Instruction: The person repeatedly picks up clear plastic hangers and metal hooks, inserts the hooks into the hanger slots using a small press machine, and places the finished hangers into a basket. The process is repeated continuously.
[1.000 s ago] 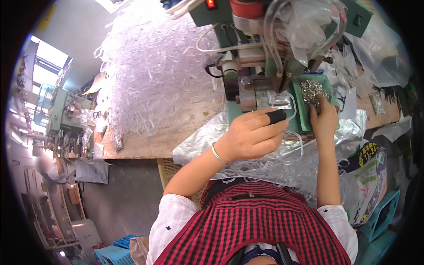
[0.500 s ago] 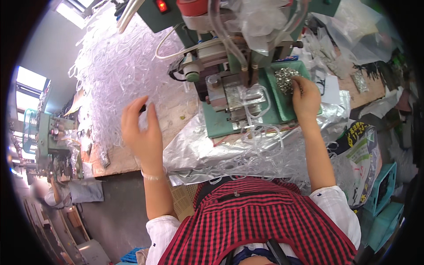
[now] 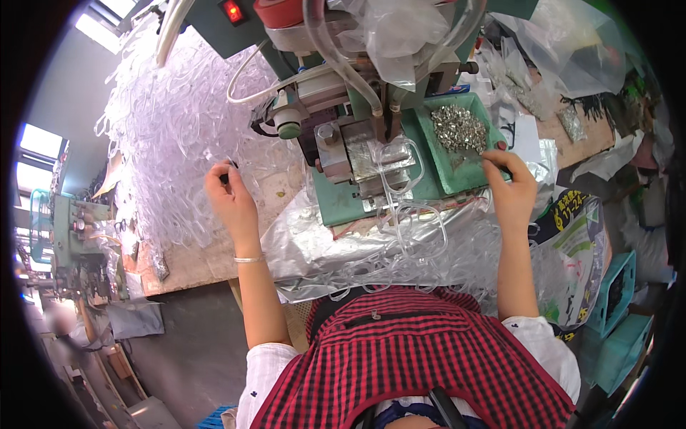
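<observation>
My left hand reaches out to the left, its fingertips pinching at the edge of a big heap of clear plastic loops on the wooden bench. My right hand rests at the front rim of a green tray, its fingers touching the pile of small silver metal clips in it. Between my hands stands a green press machine with a clear plastic loop lying on its metal die. More clear loops hang down toward my lap over silver foil.
Clear hoses and a plastic-wrapped head rise above the machine, with a red lit switch. Crumpled plastic bags fill the right side. A printed bag and teal crates stand at my right. Another machine sits far left.
My left hand has left the machine's die and swung left to the heap of clear loops. My right hand has stayed at the tray of clips.
</observation>
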A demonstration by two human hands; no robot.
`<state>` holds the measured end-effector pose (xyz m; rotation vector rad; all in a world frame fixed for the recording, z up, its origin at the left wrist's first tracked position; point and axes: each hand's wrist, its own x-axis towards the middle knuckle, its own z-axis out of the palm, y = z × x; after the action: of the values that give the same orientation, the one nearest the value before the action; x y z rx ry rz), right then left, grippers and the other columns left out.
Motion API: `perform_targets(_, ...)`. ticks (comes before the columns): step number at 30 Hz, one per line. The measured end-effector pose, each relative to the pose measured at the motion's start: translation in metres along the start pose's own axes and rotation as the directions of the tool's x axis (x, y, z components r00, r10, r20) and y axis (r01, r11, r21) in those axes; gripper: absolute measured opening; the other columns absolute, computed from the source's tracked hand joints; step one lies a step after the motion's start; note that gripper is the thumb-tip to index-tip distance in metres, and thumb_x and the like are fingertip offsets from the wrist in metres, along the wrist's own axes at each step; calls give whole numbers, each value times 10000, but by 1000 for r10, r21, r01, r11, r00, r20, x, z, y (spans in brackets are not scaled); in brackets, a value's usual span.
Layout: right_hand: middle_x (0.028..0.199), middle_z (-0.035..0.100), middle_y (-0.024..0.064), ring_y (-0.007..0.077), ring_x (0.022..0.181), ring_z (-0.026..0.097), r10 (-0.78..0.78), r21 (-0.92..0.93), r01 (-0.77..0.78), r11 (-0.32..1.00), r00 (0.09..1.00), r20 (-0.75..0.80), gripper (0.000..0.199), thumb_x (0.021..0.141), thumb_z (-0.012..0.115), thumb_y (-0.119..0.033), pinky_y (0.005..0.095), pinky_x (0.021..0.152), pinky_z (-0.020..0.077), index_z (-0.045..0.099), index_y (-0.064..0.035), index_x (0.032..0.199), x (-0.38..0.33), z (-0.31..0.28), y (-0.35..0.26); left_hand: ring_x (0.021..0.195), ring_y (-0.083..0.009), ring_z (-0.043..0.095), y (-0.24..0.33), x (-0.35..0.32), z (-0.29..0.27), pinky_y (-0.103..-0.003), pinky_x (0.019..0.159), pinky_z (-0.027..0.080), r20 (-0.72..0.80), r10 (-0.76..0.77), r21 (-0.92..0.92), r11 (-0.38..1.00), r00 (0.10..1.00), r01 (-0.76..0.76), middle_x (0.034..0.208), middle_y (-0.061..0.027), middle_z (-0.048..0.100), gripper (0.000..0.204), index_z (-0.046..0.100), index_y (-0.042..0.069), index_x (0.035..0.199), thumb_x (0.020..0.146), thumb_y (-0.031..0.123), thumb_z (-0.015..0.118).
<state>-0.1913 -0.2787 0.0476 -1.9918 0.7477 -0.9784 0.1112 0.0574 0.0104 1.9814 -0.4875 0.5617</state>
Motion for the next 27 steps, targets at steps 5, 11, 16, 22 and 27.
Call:
perform_targets(5,973,728,48,138,929,667,-276,287,193,938,918,285,184,851,699,3,278,831,514,727,8,1033,39,48,-82,893,-116,627,40,3,9,-253,650,553,87,-185,-224,954,979,200,1080,-85,600,155,522,17,1167,1071,134,486)
perform_targets(11,1019,674,38,104,947,624,-75,560,-52,827,977,201,419,840,710,28,243,844,489,576,27,1237,27,92,-81,799,-130,634,49,-29,11,-285,708,541,182,-276,-423,844,944,329,945,-63,613,100,514,29,1115,1068,117,513)
perform_targets(16,1077,700,73,132,970,664,-24,700,-285,655,918,397,495,852,718,71,259,886,514,546,17,1314,29,89,-89,998,-219,657,163,-1,-8,-435,809,646,-53,201,-827,541,978,-156,1134,-164,589,147,468,13,1175,1038,25,520)
perform_targets(22,1168,704,132,182,1112,660,-23,631,-195,751,947,320,553,865,702,42,316,1005,492,509,20,1383,14,82,-112,957,-247,674,197,26,10,-454,770,632,-117,277,-802,540,954,-255,989,-151,626,120,504,-3,1131,1014,-29,506)
perform_targets(27,1200,702,111,175,1149,638,-314,139,288,948,920,236,437,904,681,-51,313,995,480,605,-12,1332,22,59,-80,801,-297,732,188,-23,13,-359,731,584,85,661,-606,628,745,-488,911,-177,739,112,582,49,872,878,-21,670)
